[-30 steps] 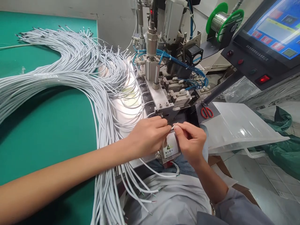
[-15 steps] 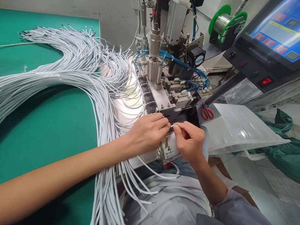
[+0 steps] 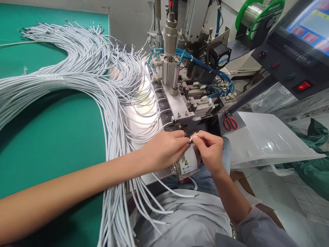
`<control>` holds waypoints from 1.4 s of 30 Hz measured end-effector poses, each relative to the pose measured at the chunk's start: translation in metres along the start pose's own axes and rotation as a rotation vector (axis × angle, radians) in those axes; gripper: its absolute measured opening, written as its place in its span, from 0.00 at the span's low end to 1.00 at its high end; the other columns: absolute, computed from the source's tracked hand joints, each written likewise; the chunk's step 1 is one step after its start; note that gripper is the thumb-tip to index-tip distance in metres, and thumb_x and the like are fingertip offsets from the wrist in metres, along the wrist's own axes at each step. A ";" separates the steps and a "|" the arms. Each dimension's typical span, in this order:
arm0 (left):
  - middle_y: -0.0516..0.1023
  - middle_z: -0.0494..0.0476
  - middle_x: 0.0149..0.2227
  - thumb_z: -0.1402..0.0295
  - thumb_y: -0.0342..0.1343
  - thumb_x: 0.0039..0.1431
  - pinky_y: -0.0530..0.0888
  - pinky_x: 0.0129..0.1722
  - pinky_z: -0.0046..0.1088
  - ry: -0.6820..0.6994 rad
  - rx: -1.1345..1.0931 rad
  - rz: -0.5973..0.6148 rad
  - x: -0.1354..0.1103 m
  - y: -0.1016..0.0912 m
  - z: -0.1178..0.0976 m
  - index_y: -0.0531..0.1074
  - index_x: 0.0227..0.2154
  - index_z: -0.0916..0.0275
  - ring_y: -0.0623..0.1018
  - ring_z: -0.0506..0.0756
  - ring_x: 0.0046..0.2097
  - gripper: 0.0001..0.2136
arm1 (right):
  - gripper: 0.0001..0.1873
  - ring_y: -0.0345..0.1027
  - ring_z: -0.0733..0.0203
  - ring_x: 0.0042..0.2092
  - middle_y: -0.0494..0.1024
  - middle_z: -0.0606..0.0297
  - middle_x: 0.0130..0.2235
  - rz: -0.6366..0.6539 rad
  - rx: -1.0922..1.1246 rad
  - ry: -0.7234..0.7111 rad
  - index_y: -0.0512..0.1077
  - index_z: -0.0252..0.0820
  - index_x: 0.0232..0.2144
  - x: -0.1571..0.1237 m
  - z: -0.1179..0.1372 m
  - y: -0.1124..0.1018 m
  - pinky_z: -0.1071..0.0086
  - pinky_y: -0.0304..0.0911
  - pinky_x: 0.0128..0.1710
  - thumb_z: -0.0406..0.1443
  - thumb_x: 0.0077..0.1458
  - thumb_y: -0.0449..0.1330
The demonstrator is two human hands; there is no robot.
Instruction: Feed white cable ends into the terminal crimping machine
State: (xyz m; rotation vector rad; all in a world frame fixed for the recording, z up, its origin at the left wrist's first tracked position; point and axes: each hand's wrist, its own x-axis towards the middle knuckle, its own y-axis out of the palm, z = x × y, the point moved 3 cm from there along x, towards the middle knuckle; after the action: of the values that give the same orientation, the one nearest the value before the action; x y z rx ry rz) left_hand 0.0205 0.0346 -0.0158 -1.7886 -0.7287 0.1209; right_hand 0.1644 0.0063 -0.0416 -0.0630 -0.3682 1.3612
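Note:
My left hand [image 3: 168, 147] is closed on a white cable [image 3: 191, 139] just in front of the machine. Coloured wire ends, one of them red, fan out from the cable's tip. Thumb and forefinger of my right hand [image 3: 211, 147] pinch those thin wires close to the left fingertips. Beneath my left forearm runs a thick bundle of white cables [image 3: 113, 137], with several loose ends hanging over my lap. Behind my hands stands the machine [image 3: 177, 103], with several cables leading into its near side.
A green mat [image 3: 64, 144] lies under the bundle at left. To the right are red-handled scissors [image 3: 230, 122], a translucent plastic sheet [image 3: 267, 137], a control panel [image 3: 290, 61] and a solder wire spool [image 3: 253, 15]. A warning label [image 3: 189, 164] sits below my hands.
The coloured wires at the cable's tip now show fanned out between my fingers. The view has shifted slightly. Both hands stay close together.

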 end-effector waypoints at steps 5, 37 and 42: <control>0.69 0.55 0.32 0.76 0.45 0.60 0.64 0.25 0.23 -0.064 0.217 0.149 0.003 0.002 0.013 0.70 0.33 0.67 0.69 0.48 0.26 0.08 | 0.10 0.61 0.67 0.27 0.68 0.69 0.23 0.066 0.070 0.143 0.72 0.39 0.24 0.013 -0.024 -0.001 0.73 0.58 0.28 0.37 0.52 0.55; 0.69 0.59 0.37 0.74 0.46 0.60 0.69 0.29 0.26 -0.006 0.314 0.279 0.004 0.003 0.016 0.69 0.47 0.64 0.75 0.53 0.34 0.14 | 0.10 0.63 0.67 0.23 0.70 0.69 0.21 0.205 0.153 0.373 0.70 0.39 0.22 0.032 -0.035 0.006 0.71 0.61 0.25 0.41 0.42 0.61; 0.69 0.59 0.37 0.74 0.47 0.60 0.69 0.29 0.25 -0.027 0.312 0.304 0.004 0.002 0.016 0.68 0.48 0.64 0.75 0.52 0.34 0.14 | 0.10 0.61 0.68 0.23 0.68 0.70 0.20 0.248 0.150 0.385 0.68 0.39 0.21 0.033 -0.037 0.008 0.73 0.59 0.24 0.41 0.43 0.60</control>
State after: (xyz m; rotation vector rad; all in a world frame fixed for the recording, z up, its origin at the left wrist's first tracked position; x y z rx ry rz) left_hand 0.0175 0.0495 -0.0226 -1.5874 -0.4251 0.4386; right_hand 0.1729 0.0460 -0.0715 -0.2485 0.0691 1.5786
